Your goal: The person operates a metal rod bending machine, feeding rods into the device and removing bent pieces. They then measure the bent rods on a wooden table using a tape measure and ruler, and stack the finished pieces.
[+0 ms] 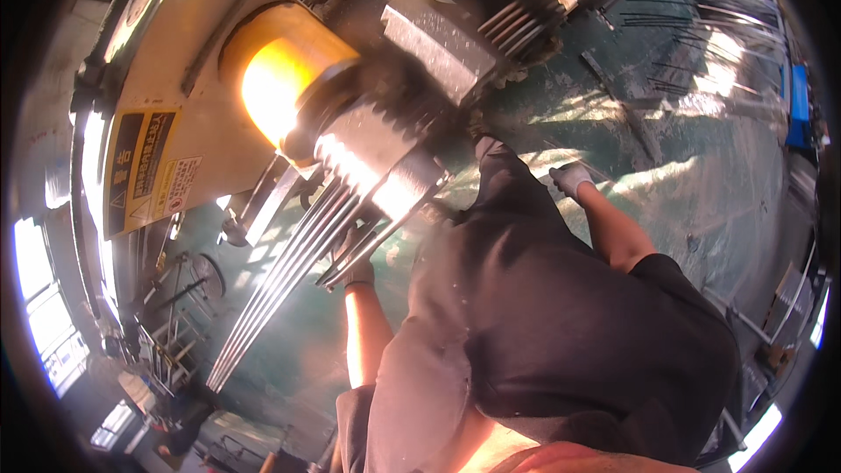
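Note:
My left hand [358, 270], in a greyish glove, is at the near end of a clamp-like metal block [359, 158] with a toothed edge. Its fingers are partly hidden behind metal rods [372, 247] and appear closed round them. Several long, shiny rods [279, 296] run from the block toward the lower left, side by side. My right hand [572, 180], also gloved, hangs out to the right of my body, away from the machine. Its fingers look curled in; whether they hold anything is hidden.
A yellow cylinder [285, 70] on a beige machine panel [201, 52] backs the block. A warning label [144, 162] is on the panel. Another heavy metal block [442, 44] stands beyond. Bundles of thin rods [727, 17] lie at the far right, over a green floor [701, 201].

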`<state>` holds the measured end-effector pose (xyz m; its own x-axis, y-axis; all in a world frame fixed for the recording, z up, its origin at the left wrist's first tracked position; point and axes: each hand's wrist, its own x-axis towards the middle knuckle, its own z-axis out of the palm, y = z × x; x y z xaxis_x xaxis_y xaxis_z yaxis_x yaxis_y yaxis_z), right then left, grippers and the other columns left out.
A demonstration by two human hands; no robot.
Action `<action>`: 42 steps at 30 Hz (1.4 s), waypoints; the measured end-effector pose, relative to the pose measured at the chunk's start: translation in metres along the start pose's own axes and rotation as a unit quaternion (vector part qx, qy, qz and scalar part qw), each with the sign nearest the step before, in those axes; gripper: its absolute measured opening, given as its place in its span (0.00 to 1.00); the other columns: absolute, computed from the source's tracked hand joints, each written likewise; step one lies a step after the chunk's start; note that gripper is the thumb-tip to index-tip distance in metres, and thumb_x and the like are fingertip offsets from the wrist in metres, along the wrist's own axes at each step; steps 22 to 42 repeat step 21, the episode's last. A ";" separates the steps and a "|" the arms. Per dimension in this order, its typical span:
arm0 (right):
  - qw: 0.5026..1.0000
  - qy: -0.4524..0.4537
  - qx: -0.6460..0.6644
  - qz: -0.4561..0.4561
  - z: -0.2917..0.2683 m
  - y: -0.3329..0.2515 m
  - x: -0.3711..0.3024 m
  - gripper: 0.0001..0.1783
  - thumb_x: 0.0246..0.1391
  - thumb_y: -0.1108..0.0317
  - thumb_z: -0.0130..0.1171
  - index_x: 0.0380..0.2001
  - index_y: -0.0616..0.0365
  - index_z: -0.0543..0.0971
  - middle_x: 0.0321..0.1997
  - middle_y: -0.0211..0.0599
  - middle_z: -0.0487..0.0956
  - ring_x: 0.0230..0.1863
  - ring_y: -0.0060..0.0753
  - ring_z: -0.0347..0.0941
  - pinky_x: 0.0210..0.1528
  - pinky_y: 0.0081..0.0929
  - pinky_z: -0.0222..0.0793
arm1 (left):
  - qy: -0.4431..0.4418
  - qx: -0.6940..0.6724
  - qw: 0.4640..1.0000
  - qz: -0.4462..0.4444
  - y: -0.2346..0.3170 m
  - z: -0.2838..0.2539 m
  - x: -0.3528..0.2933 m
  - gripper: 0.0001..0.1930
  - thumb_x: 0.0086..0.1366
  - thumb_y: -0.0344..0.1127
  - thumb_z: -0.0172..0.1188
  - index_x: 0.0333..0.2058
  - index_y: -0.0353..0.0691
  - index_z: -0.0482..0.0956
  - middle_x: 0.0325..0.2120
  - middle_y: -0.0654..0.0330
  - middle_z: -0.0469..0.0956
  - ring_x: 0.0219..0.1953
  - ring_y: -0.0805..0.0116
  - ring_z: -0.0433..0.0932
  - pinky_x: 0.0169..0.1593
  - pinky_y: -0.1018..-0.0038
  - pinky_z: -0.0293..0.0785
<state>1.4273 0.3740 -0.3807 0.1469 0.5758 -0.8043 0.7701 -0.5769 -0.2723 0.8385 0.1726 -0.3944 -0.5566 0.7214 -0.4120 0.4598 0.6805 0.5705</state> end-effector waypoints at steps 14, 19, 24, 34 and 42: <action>0.991 0.001 0.084 -0.105 -0.116 -0.119 0.106 0.27 0.65 0.47 0.65 0.48 0.64 0.89 0.36 0.39 0.90 0.38 0.33 0.86 0.46 0.35 0.79 | -0.054 -0.375 0.909 -0.172 0.102 0.123 -0.078 0.20 0.72 0.34 0.69 0.59 0.34 0.82 0.46 0.50 0.88 0.45 0.55 0.89 0.52 0.62 0.86; 0.996 0.036 0.022 -0.079 -0.098 -0.076 0.073 0.27 0.65 0.47 0.64 0.52 0.59 0.90 0.41 0.44 0.91 0.42 0.38 0.88 0.52 0.35 0.80 | -0.026 -0.457 0.868 -0.193 0.146 0.096 -0.077 0.17 0.76 0.36 0.67 0.58 0.36 0.82 0.43 0.47 0.89 0.37 0.55 0.90 0.42 0.64 0.89; 0.995 0.055 -0.001 -0.078 -0.093 -0.063 0.059 0.27 0.65 0.46 0.64 0.54 0.58 0.90 0.42 0.46 0.91 0.44 0.39 0.88 0.54 0.35 0.80 | 0.007 -0.448 0.870 -0.204 0.140 0.077 -0.080 0.21 0.73 0.41 0.70 0.58 0.37 0.82 0.44 0.46 0.89 0.38 0.54 0.90 0.42 0.60 0.90; 0.995 0.055 -0.001 -0.078 -0.093 -0.063 0.059 0.27 0.65 0.46 0.64 0.54 0.58 0.90 0.42 0.46 0.91 0.44 0.39 0.88 0.54 0.35 0.80 | 0.007 -0.448 0.870 -0.204 0.140 0.077 -0.080 0.21 0.73 0.41 0.70 0.58 0.37 0.82 0.44 0.46 0.89 0.38 0.54 0.90 0.42 0.60 0.90; 0.995 0.055 -0.001 -0.078 -0.093 -0.063 0.059 0.27 0.65 0.46 0.64 0.54 0.58 0.90 0.42 0.46 0.91 0.44 0.39 0.88 0.54 0.35 0.80 | 0.007 -0.448 0.870 -0.204 0.140 0.077 -0.080 0.21 0.73 0.41 0.70 0.58 0.37 0.82 0.44 0.46 0.89 0.38 0.54 0.90 0.42 0.60 0.90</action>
